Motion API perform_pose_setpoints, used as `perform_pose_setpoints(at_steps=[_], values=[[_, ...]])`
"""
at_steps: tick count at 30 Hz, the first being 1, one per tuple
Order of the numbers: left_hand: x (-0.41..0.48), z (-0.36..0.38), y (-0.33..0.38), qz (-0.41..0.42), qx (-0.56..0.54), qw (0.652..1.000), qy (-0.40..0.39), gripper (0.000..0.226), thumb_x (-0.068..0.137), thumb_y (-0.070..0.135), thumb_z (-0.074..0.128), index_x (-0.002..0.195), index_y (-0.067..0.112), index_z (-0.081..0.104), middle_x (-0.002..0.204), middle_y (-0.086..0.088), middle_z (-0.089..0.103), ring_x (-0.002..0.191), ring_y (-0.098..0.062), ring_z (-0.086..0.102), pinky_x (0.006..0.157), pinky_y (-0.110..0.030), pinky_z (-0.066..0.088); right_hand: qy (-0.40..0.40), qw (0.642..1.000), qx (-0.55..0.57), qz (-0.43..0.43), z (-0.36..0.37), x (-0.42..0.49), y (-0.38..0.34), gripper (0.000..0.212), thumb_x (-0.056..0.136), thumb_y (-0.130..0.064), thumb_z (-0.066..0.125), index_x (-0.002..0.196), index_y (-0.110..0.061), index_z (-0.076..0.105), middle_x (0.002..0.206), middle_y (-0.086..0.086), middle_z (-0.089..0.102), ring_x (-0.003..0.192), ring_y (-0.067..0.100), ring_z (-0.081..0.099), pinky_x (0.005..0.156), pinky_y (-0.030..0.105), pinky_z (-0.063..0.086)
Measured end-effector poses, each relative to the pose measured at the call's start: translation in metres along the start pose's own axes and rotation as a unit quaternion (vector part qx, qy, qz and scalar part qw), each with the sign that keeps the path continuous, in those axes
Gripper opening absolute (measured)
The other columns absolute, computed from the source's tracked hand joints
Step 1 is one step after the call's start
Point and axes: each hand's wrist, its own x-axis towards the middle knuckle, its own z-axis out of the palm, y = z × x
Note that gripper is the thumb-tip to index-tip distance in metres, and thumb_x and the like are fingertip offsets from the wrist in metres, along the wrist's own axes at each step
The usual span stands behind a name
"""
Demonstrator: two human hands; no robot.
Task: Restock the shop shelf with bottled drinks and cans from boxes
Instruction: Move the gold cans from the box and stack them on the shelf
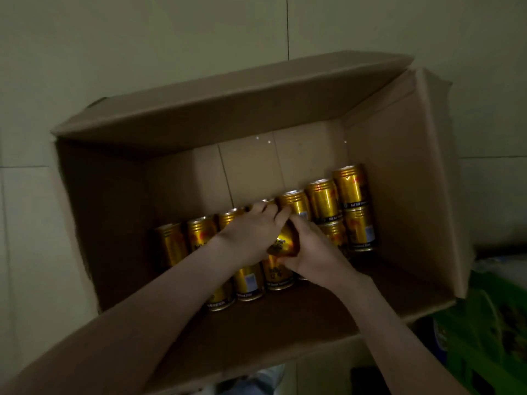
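Reaching with both hands into an open cardboard box (399, 166) of gold cans (322, 199).
The right hand (316, 255) has its grip closed round one tilted can (285, 242) raised above the two rows. The left hand (251, 232) lies against it, fingers curled over a back-row can top; I cannot tell if that grip is closed. Bare cardboard lies beyond the rows toward the far wall and on the left, and the flaps stand open.

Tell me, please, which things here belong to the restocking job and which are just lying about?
Job: cardboard box; gold cans inside it; tilted can gripped by the right hand; left hand beside it.
Lying about: green bag right of the box; pale tiles.
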Motion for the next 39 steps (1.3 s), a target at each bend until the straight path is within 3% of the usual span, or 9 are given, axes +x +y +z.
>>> perform_pose_setpoints(at_steps=[4, 8, 16, 19, 23, 26, 30, 36, 39], values=[[-0.003, 0.004, -0.014, -0.116, -0.056, 0.992, 0.003, 0.074, 0.086, 0.053, 0.058, 0.137, 0.007, 0.031, 0.135, -0.015, 0.039, 0.122, -0.031, 0.042, 0.098, -0.040, 0.044, 0.024, 0.999, 0.032, 0.008, -0.014, 0.023, 0.002, 0.085, 0.082, -0.025, 0.073, 0.149, -0.030, 0.021, 0.152, -0.004, 0.023, 0.140, 0.015, 0.017, 0.114, 0.033, 0.022], [-0.012, 0.017, -0.032, -0.265, -0.228, 0.932, 0.090, 0.071, 0.086, 0.060, 0.053, 0.129, 0.006, 0.037, 0.127, -0.016, 0.047, 0.115, -0.030, 0.048, 0.093, -0.036, 0.041, 0.119, 0.978, -0.124, 0.118, -0.026, 0.039, 0.026, 0.088, 0.089, -0.023, 0.063, 0.153, -0.024, 0.002, 0.160, 0.000, -0.001, 0.146, 0.024, -0.001, 0.119, 0.043, 0.011], [-0.009, 0.026, -0.029, -0.294, -0.305, 0.897, 0.129, 0.078, 0.083, 0.052, 0.062, 0.140, 0.012, 0.027, 0.129, -0.015, 0.043, 0.119, -0.031, 0.043, 0.094, -0.040, 0.041, 0.078, 0.922, -0.360, 0.118, -0.019, 0.051, 0.051, 0.128, 0.074, -0.023, 0.079, 0.146, -0.021, -0.027, 0.157, 0.011, -0.021, 0.145, 0.030, -0.019, 0.114, 0.045, -0.008], [-0.006, 0.029, -0.025, -0.304, -0.314, 0.888, 0.141, 0.075, 0.083, 0.050, 0.063, 0.136, 0.010, 0.030, 0.125, -0.015, 0.047, 0.115, -0.032, 0.046, 0.092, -0.037, 0.041, 0.048, 0.923, -0.362, 0.123, -0.029, 0.061, 0.044, 0.128, 0.069, -0.022, 0.083, 0.150, -0.018, -0.016, 0.158, 0.011, -0.012, 0.146, 0.030, -0.013, 0.117, 0.044, -0.004], [-0.003, 0.029, -0.022, -0.311, -0.319, 0.882, 0.155, 0.071, 0.083, 0.050, 0.063, 0.132, 0.009, 0.032, 0.123, -0.016, 0.050, 0.114, -0.032, 0.047, 0.091, -0.037, 0.041, 0.101, 0.932, -0.327, 0.116, -0.025, 0.061, 0.034, 0.092, 0.076, -0.011, 0.076, 0.146, -0.014, 0.015, 0.154, 0.015, 0.010, 0.146, 0.033, -0.003, 0.120, 0.046, 0.010], [-0.007, 0.033, -0.018, -0.309, -0.335, 0.873, 0.175, 0.073, 0.083, 0.048, 0.064, 0.135, 0.009, 0.031, 0.125, -0.015, 0.049, 0.116, -0.031, 0.046, 0.093, -0.036, 0.041, 0.149, 0.945, -0.262, 0.128, -0.015, 0.055, 0.037, 0.073, 0.082, -0.004, 0.068, 0.139, -0.017, 0.026, 0.154, 0.016, 0.007, 0.145, 0.040, -0.006, 0.117, 0.053, 0.017], [-0.016, 0.045, -0.008, -0.285, -0.332, 0.877, 0.199, 0.075, 0.084, 0.046, 0.064, 0.139, 0.010, 0.029, 0.130, -0.011, 0.045, 0.120, -0.026, 0.041, 0.096, -0.033, 0.037, 0.204, 0.944, -0.235, 0.107, -0.012, 0.048, 0.036, 0.051, 0.088, -0.013, 0.062, 0.133, -0.019, 0.037, 0.152, 0.016, 0.019, 0.139, 0.039, 0.021, 0.107, 0.051, 0.037], [-0.035, 0.049, -0.004, -0.279, -0.418, 0.840, 0.205, 0.073, 0.081, 0.047, 0.068, 0.135, 0.012, 0.035, 0.124, -0.007, 0.050, 0.114, -0.023, 0.049, 0.092, -0.036, 0.047, 0.248, 0.935, -0.253, 0.029, 0.001, 0.026, 0.023, 0.060, 0.083, -0.009, 0.066, 0.136, -0.022, 0.040, 0.145, 0.012, 0.035, 0.127, 0.036, 0.032, 0.102, 0.053, 0.035], [-0.065, 0.020, 0.004, -0.270, -0.496, 0.805, 0.180, 0.063, 0.081, 0.046, 0.069, 0.130, 0.019, 0.039, 0.110, 0.003, 0.054, 0.095, -0.011, 0.053, 0.069, -0.011, 0.043, 0.261, 0.944, -0.196, -0.041, 0.000, -0.007, -0.004, 0.074, 0.076, -0.003, 0.073, 0.136, -0.022, 0.034, 0.140, 0.010, 0.042, 0.121, 0.034, 0.035, 0.097, 0.054, 0.042]])
